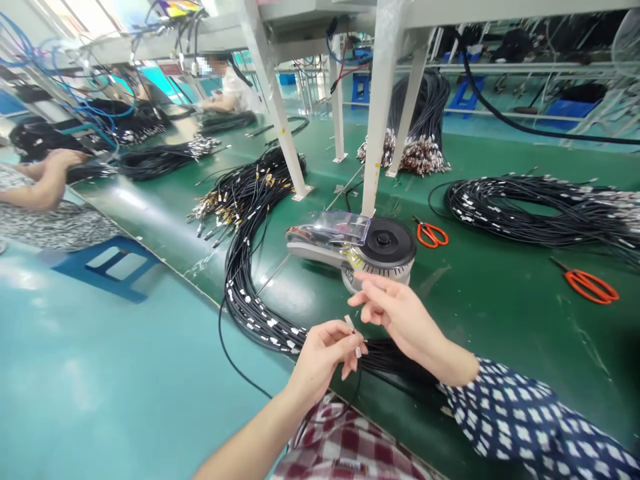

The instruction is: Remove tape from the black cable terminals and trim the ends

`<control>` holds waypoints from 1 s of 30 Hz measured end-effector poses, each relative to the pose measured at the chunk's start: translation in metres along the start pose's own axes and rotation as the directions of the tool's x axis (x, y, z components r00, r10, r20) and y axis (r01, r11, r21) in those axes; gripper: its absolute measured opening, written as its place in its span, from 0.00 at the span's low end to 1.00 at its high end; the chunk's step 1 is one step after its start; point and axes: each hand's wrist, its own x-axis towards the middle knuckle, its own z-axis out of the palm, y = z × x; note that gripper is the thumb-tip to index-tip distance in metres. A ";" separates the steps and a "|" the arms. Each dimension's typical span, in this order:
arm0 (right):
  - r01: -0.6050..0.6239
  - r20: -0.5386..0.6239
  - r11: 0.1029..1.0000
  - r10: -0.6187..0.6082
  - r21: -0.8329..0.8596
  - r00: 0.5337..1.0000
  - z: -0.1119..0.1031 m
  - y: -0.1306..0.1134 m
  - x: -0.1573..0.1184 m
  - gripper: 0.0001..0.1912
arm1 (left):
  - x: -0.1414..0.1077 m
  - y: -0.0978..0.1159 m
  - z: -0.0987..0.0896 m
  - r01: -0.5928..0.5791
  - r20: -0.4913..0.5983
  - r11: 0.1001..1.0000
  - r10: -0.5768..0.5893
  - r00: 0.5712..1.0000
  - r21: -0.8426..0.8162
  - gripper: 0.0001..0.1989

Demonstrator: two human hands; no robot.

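My left hand point(327, 353) is closed in a pinch around the end of a thin black cable, where a small white label point(350, 325) sticks up between thumb and fingers. Just above and to its right, my right hand point(400, 317) has thumb and forefinger drawn together with the other fingers curled. Whether something small is between those fingertips, I cannot tell. They are in front of a grey-and-black round dispenser point(325, 253) with a clear cover. A long bundle of black cables point(245, 293) with white labels curves past the dispenser and runs beneath both hands.
White shelf legs point(379, 113) stand on the green table point(480, 333). Orange-handled scissors point(433, 235) lie beside the dispenser, and a second pair point(590, 287) lies farther right. A coiled cable bundle point(470, 213) rests at right. At left sits a co-worker point(50, 180) near a blue stool point(107, 267).
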 end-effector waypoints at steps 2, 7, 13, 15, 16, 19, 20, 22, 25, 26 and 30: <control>-0.049 -0.030 0.990 0.053 0.129 0.998 0.009 0.002 0.013 0.20 | -0.002 0.001 0.000 0.024 -0.002 1.000 -0.024 1.000 0.012 0.18; -0.032 -0.131 0.962 0.070 0.272 0.989 0.019 0.003 0.032 0.14 | -0.009 0.000 -0.001 0.049 0.013 0.998 -0.050 0.999 0.036 0.19; -0.080 0.067 0.990 0.073 0.112 0.995 0.012 -0.001 0.004 0.12 | -0.014 -0.002 -0.006 -0.028 0.012 0.999 0.028 1.000 -0.017 0.15; -0.091 0.236 0.987 0.121 -0.132 0.964 0.003 0.000 -0.018 0.17 | -0.016 -0.001 -0.006 -0.039 0.028 0.998 0.040 0.999 -0.042 0.14; -0.081 0.277 0.965 0.151 -0.248 0.949 -0.003 0.001 -0.029 0.19 | -0.016 0.000 -0.006 -0.024 0.047 0.999 0.026 0.999 -0.045 0.13; -0.065 0.245 0.861 0.215 -0.505 0.945 -0.021 0.002 -0.053 0.26 | -0.018 0.000 -0.001 0.049 0.128 0.998 -0.045 0.991 -0.032 0.12; -0.059 0.218 0.815 0.223 -0.576 0.950 -0.026 0.002 -0.058 0.28 | -0.018 -0.001 0.001 0.072 0.158 0.997 -0.067 0.985 -0.025 0.12; -0.030 0.175 0.707 0.215 -0.707 0.961 -0.033 0.001 -0.065 0.31 | -0.019 -0.004 0.007 0.112 0.203 0.994 -0.109 0.973 -0.005 0.12; 0.041 0.157 0.543 0.169 -0.839 0.973 -0.036 -0.004 -0.069 0.32 | -0.019 -0.009 0.015 0.145 0.212 0.989 -0.149 0.966 0.032 0.13; 0.058 0.154 0.503 0.152 -0.863 0.976 -0.036 -0.005 -0.070 0.32 | -0.019 -0.010 0.017 0.148 0.205 0.988 -0.154 0.967 0.048 0.15; 0.129 0.190 0.402 0.115 -0.907 0.975 -0.035 -0.004 -0.071 0.32 | -0.020 -0.013 0.027 0.147 0.187 0.979 -0.172 0.967 0.139 0.18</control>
